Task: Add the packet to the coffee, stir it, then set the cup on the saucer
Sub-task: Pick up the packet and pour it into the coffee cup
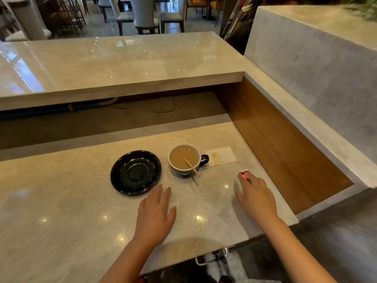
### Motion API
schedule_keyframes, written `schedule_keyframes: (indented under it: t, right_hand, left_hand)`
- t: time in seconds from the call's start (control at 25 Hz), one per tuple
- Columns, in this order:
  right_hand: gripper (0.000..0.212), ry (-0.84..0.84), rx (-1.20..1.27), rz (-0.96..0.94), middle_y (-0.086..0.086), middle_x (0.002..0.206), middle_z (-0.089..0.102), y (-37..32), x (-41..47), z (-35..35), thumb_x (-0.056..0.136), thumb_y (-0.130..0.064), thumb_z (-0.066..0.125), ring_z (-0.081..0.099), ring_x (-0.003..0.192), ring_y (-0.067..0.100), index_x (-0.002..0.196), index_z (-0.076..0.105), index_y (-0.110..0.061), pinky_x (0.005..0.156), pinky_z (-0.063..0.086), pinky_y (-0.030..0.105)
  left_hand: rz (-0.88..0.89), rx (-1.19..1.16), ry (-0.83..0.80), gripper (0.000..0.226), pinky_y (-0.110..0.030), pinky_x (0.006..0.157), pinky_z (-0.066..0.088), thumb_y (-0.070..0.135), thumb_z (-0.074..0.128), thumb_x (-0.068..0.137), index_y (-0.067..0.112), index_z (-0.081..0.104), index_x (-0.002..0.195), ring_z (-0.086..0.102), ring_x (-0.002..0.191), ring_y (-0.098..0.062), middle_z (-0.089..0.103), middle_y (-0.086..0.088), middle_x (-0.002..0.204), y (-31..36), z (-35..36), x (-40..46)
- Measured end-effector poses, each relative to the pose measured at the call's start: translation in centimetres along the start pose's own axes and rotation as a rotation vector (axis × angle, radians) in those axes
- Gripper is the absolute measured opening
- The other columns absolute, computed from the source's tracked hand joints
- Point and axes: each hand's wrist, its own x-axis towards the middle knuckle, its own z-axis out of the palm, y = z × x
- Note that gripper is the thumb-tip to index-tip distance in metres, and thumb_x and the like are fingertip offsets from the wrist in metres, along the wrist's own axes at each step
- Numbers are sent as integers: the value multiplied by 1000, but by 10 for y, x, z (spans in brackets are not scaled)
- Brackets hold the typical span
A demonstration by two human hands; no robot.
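A dark cup [184, 159] with a white inside holds light brown coffee and stands on the marble counter. A wooden stir stick [191, 166] leans in it, pointing toward me. The empty black saucer [135, 173] lies just left of the cup, apart from it. A small red and white packet [244, 174] lies on the counter right of the cup. My right hand [256, 194] rests flat with its fingertips over the packet's near end. Spread flat on the counter below the saucer is my left hand [156, 213], holding nothing.
A white paper napkin [221, 156] with a brown stain lies behind the cup's handle. A raised marble bar top [102, 66] runs across the back. A wooden side panel [285, 148] walls the right. The counter's front edge is near my forearms.
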Motion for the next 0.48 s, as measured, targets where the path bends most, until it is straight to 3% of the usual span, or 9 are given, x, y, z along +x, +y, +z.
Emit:
schedule_keyframes:
  t: [0.16, 0.36, 0.48]
  right_hand:
    - [44, 43, -6, 39, 7, 139, 45, 11, 11, 12, 90, -29, 49, 46, 116, 28, 132, 41, -19, 81, 50, 42]
    - [30, 83, -27, 80, 9, 121, 62, 16, 18, 20, 91, -23, 50, 56, 103, 29, 119, 55, -19, 76, 47, 41]
    - [31, 103, 12, 134, 9, 116, 64, 18, 21, 12, 89, -23, 55, 57, 101, 29, 119, 56, -17, 78, 46, 41]
  left_hand:
    - [-14, 101, -27, 69, -44, 110, 6, 58, 13, 85, 26, 19, 146, 4, 139, -21, 11, -6, 154, -4, 16, 6]
    - [-23, 119, 14, 65, -49, 109, 12, 56, 23, 87, 26, 29, 143, 11, 138, -22, 20, -6, 152, -8, 24, 8]
    - [-28, 104, 10, 66, -48, 110, 9, 57, 23, 85, 28, 26, 144, 7, 139, -19, 17, -4, 153, -8, 24, 8]
